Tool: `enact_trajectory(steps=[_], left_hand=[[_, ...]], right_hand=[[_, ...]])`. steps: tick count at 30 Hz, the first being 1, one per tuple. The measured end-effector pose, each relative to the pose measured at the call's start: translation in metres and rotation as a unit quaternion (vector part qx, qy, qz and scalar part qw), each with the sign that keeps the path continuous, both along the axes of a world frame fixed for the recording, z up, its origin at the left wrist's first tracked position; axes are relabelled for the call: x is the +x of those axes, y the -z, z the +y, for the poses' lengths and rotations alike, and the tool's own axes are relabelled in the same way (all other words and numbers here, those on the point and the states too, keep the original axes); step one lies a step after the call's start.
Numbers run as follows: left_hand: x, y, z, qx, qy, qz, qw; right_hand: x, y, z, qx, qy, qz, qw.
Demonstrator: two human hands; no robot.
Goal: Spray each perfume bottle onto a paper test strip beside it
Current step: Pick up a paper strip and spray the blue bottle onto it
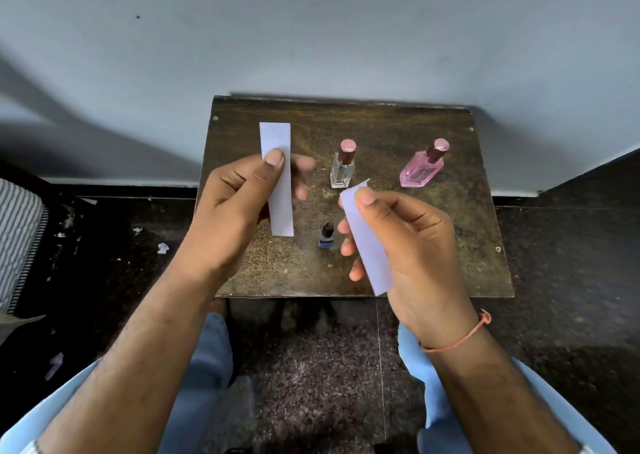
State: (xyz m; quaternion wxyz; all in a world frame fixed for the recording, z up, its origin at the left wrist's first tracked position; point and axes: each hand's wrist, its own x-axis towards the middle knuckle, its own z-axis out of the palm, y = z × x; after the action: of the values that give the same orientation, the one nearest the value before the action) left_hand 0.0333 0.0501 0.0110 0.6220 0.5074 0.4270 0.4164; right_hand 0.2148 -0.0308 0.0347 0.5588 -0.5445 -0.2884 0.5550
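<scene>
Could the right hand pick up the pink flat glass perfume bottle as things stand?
Probably not yet: the right hand pinches a white paper strip. The pink flat glass perfume bottle itself stands unobstructed just beyond.

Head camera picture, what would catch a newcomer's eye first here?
First the two hands held up over the small wooden table: the left hand pinches a white paper strip, and the right hand pinches a second strip. Behind them on the table stand a clear bottle and a pink bottle, both with pink caps, and a small dark bottle nearer the person.
</scene>
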Motion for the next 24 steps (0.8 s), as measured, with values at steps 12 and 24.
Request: enact_trajectory(steps=[12, 24], left_hand=[[0.013, -0.002, -0.013, -0.012, 0.126, -0.084, 0.988], [0.012, -0.004, -0.01, -0.029, 0.087, -0.086, 0.992]], right_hand=[[0.005, 0.021, 0.002, 0.076, 0.041, -0.205, 0.975], [0.003, 0.034, 0.003, 0.16, 0.041, -0.311, 0.936]])
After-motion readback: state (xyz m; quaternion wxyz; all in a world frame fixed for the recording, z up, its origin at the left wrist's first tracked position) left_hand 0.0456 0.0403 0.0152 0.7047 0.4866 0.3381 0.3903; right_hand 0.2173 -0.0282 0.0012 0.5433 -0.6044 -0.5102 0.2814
